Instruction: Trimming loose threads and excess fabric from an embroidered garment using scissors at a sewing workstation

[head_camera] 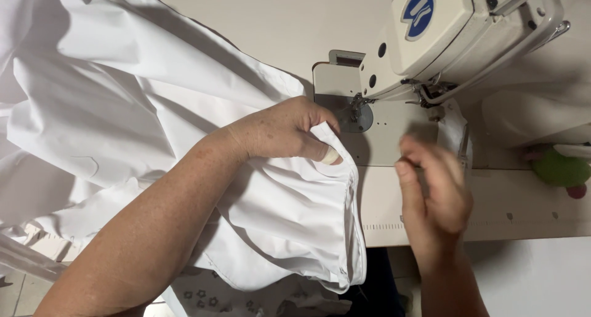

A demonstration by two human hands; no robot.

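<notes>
A large piece of white fabric covers the left half of the table and hangs over its front edge. My left hand pinches a folded edge of this fabric beside the needle plate of a cream sewing machine. My right hand hovers blurred over the table in front of the machine, fingers loosely curled with nothing in it. The stitched hem of the fabric runs down toward me.
The cream table has a ruler scale along its front edge. A green and pink soft object lies at the right. More white cloth is bunched behind the machine arm at the right.
</notes>
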